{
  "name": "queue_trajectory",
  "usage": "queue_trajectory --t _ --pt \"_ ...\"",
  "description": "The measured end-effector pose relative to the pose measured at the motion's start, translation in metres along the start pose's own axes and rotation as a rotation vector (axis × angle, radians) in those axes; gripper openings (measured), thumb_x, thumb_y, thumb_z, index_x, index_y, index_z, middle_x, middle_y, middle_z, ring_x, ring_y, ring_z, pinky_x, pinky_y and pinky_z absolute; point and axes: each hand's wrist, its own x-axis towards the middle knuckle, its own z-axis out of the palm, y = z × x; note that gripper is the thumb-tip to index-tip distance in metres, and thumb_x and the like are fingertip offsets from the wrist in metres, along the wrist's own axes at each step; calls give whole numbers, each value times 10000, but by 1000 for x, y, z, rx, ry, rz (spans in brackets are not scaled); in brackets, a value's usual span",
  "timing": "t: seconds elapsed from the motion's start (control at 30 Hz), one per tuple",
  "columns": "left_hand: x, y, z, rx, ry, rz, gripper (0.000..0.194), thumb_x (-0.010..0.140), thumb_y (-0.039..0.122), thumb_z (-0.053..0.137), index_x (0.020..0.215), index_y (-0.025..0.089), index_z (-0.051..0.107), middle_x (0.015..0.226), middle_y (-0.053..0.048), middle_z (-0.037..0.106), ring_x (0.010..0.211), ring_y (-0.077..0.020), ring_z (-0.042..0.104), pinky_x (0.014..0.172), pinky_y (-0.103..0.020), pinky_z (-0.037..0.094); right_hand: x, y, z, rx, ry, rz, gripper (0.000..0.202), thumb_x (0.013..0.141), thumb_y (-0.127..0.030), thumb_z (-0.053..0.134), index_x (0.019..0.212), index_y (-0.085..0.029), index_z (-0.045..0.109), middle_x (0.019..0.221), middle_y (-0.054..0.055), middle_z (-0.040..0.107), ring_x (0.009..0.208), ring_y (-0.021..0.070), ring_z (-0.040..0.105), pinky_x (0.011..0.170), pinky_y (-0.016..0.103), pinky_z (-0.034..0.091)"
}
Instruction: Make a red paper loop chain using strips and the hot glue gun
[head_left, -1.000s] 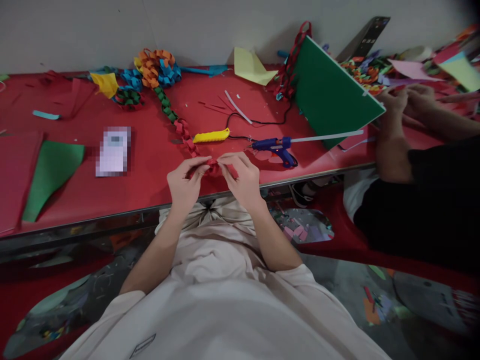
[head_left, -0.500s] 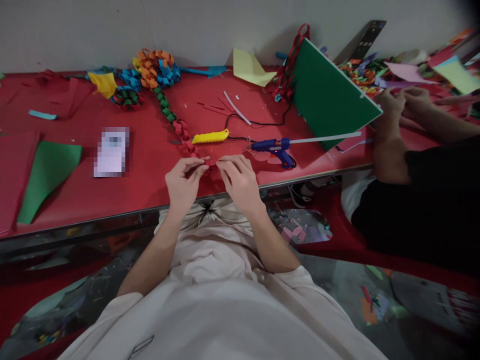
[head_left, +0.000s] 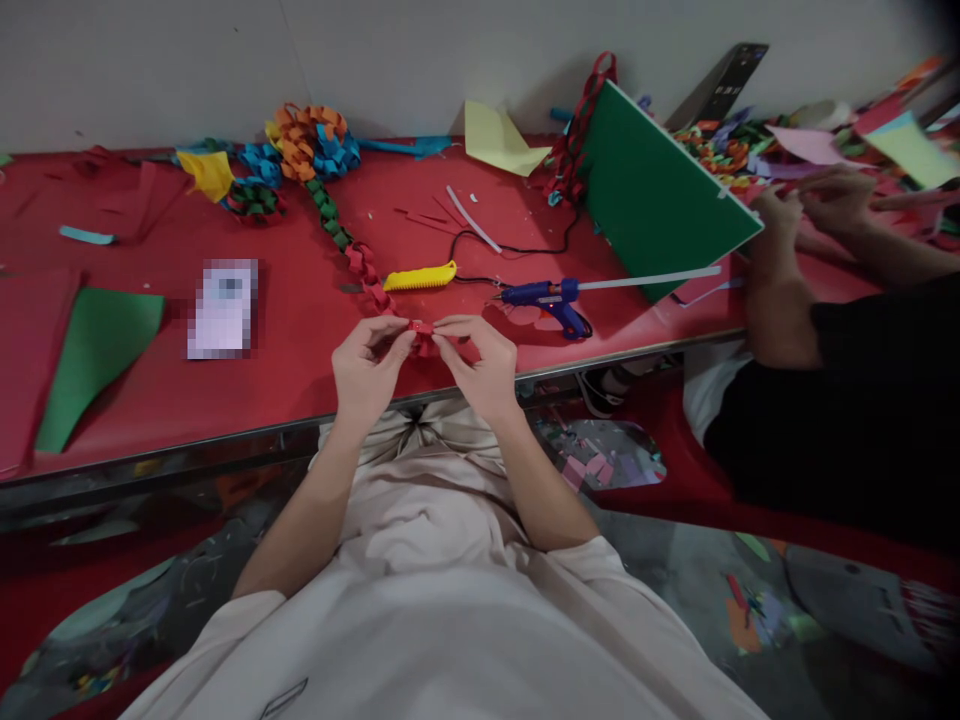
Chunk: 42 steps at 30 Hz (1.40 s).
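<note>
Near the table's front edge, my left hand [head_left: 367,370] and my right hand [head_left: 481,365] face each other, thumbs and fingertips pinching a small red paper piece [head_left: 422,328] between them. From there a paper chain [head_left: 363,264], red then green, runs up and left to a heap of orange and blue paper loops [head_left: 311,138]. Behind my hands lies a yellow cutter [head_left: 421,277]. A blue glue gun [head_left: 547,297] with a long pale glue stick rests to the right of my right hand.
A blurred pale phone [head_left: 223,308] and green paper [head_left: 97,345] lie on the red table [head_left: 292,345] at left. At right stands a green board [head_left: 660,190]. Beyond it are another person's hands [head_left: 832,195], coloured scraps and a dark remote [head_left: 731,85].
The fingers of my right hand have shifted their pinch, and more of the red paper shows between both hands. The view has tilted very slightly.
</note>
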Motion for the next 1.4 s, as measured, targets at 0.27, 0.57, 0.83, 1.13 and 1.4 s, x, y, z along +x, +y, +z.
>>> queue_trajectory --t 0.27,0.57,0.83,1.13,1.4 --pt "0 -4 -3 -82 -56 -2 293 882 391 804 1065 176 728 973 -64 789 891 -150 773 795 -227 628 0 3 5 128 29 97 58 949 -275 710 945 -227 742 1005 57 784 947 170 738 813 321 592" --pt "0 0 -4 -60 -48 -26 368 872 476 799 1061 167 731 974 -77 783 886 -154 770 788 -230 625 -2 -2 12 129 71 80 45 941 -238 705 958 -209 735 993 54 779 913 153 734 834 308 591" --pt "1 -2 -4 -103 -38 -40 332 871 426 823 1050 174 703 1019 -86 800 983 -194 794 842 -252 638 -3 -4 8 6 59 -4 65 968 -227 671 934 -213 725 948 52 791 882 155 743 816 307 607" --pt "0 -2 -1 -184 -48 -30 244 899 378 805 1000 187 693 1028 -79 815 1033 -211 794 904 -302 646 1 -7 -8 -124 -112 -108 106 1014 -186 613 1025 -218 714 1007 72 785 967 173 726 894 321 592" --pt "-3 -3 -4 -129 -92 -1 181 867 354 837 968 206 805 1005 -71 822 958 -203 794 873 -307 649 0 -2 -9 -175 -131 -125 149 1028 -156 571 1004 -232 696 1048 62 790 1005 182 730 891 331 591"
